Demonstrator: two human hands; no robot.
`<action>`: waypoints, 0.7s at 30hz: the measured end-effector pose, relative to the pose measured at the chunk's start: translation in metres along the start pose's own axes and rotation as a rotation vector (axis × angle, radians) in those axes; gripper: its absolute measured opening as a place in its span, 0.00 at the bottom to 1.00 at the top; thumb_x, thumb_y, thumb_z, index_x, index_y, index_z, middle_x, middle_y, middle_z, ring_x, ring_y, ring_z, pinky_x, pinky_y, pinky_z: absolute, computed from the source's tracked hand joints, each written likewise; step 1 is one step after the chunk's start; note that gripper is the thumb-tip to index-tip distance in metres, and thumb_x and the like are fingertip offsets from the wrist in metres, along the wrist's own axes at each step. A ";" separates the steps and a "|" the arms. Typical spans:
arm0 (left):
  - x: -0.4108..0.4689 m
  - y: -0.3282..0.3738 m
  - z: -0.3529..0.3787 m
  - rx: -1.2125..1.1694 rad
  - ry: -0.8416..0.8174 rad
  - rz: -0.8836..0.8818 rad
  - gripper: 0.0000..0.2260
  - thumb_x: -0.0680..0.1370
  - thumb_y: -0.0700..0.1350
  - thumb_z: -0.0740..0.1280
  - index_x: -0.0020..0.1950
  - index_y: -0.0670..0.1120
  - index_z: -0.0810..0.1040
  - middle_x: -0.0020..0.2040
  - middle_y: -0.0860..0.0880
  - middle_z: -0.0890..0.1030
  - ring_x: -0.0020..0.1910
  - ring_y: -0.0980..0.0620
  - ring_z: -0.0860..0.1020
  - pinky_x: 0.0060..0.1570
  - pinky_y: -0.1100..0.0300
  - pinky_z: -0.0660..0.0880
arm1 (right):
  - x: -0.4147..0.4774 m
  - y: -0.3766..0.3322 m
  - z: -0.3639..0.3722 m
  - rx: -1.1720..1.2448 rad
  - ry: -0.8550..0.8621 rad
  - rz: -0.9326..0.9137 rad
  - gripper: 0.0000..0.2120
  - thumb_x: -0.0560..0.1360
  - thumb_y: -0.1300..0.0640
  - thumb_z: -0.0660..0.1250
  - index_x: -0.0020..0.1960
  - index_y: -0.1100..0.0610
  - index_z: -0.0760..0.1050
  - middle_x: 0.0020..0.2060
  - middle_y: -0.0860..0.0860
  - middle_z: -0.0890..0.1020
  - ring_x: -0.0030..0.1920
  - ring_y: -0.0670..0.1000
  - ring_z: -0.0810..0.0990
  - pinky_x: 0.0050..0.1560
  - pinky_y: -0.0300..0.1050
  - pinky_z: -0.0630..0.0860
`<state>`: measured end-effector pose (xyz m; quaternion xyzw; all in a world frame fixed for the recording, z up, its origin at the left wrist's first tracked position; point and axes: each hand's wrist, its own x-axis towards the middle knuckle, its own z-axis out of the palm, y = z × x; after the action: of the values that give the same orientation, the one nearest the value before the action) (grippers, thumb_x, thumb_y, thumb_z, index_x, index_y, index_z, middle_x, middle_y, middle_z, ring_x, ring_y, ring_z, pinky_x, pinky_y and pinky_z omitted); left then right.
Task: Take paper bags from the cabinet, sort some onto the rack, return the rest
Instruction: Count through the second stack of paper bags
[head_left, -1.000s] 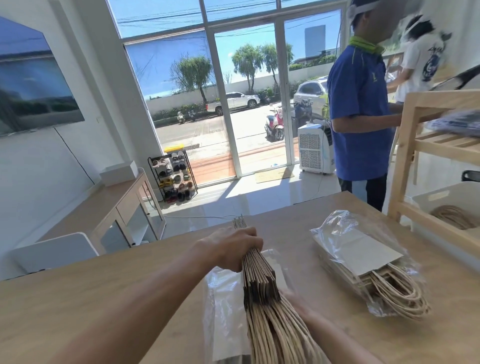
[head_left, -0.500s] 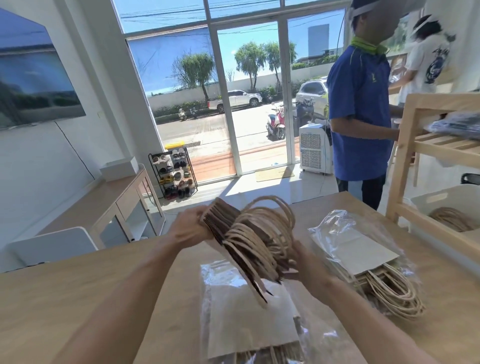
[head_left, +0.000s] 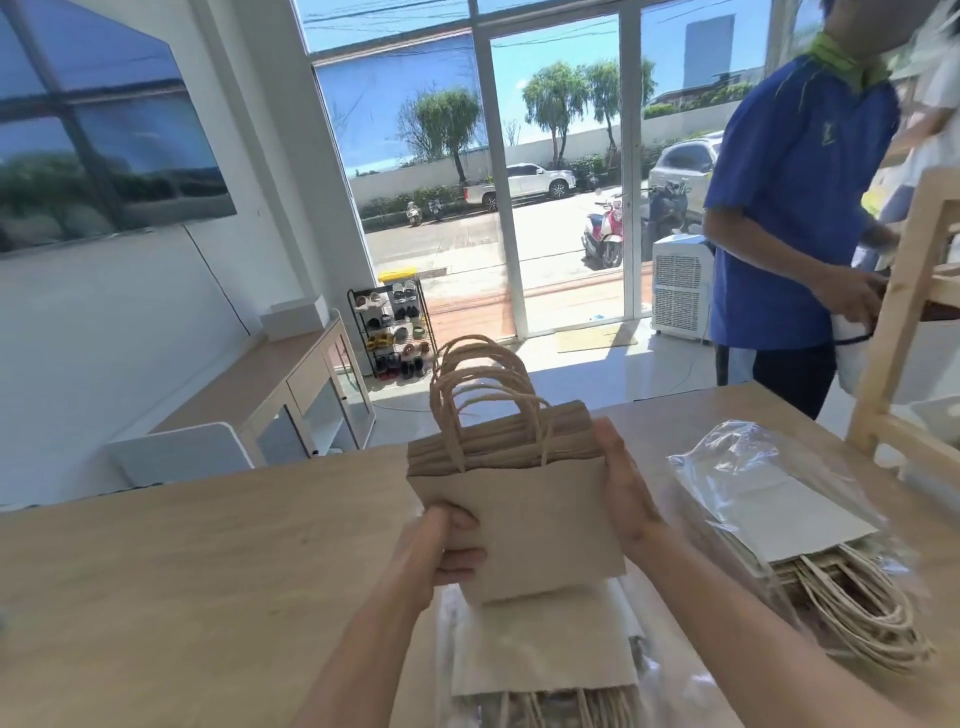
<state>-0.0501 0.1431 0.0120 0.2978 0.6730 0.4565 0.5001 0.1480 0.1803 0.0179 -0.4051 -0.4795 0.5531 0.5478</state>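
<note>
Gripping one upright stack of paper bags (head_left: 524, 514) above the counter (head_left: 208, 561): left hand (head_left: 447, 545), right hand (head_left: 623, 493).

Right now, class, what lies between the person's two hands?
In the head view, a stack of paper bags, handles up, lies between the left hand and the right hand, which clasp its sides.

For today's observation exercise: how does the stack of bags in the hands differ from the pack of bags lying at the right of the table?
The held stack is bare paper; the right pack is wrapped in clear plastic. The held stack stands upright with handles up, gripped by the left hand and right hand; the right pack lies flat on the table, handles toward the camera, untouched. Both are brown paper bags with twisted handles.
</note>
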 end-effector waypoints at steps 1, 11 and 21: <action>-0.001 -0.008 0.000 0.019 0.008 -0.023 0.04 0.73 0.38 0.66 0.46 0.44 0.76 0.44 0.44 0.79 0.34 0.43 0.80 0.46 0.47 0.81 | -0.001 0.006 0.003 0.025 0.044 0.018 0.44 0.63 0.20 0.57 0.67 0.48 0.75 0.64 0.48 0.78 0.67 0.50 0.73 0.72 0.57 0.64; 0.005 -0.038 -0.006 0.118 0.122 0.386 0.20 0.62 0.55 0.64 0.49 0.51 0.82 0.50 0.48 0.82 0.54 0.44 0.76 0.57 0.49 0.71 | 0.003 0.031 0.015 0.081 0.284 0.122 0.42 0.66 0.23 0.51 0.64 0.52 0.77 0.64 0.51 0.78 0.67 0.52 0.72 0.72 0.55 0.64; 0.008 -0.045 0.024 -0.570 0.151 0.344 0.28 0.63 0.57 0.67 0.59 0.45 0.81 0.56 0.42 0.83 0.60 0.40 0.77 0.66 0.42 0.69 | 0.010 0.030 0.011 -0.022 0.346 0.112 0.26 0.81 0.41 0.47 0.68 0.54 0.72 0.66 0.54 0.74 0.68 0.53 0.69 0.68 0.47 0.62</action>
<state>-0.0277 0.1393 -0.0346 0.2206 0.4934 0.7246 0.4276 0.1300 0.1910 -0.0084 -0.5260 -0.3609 0.4996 0.5861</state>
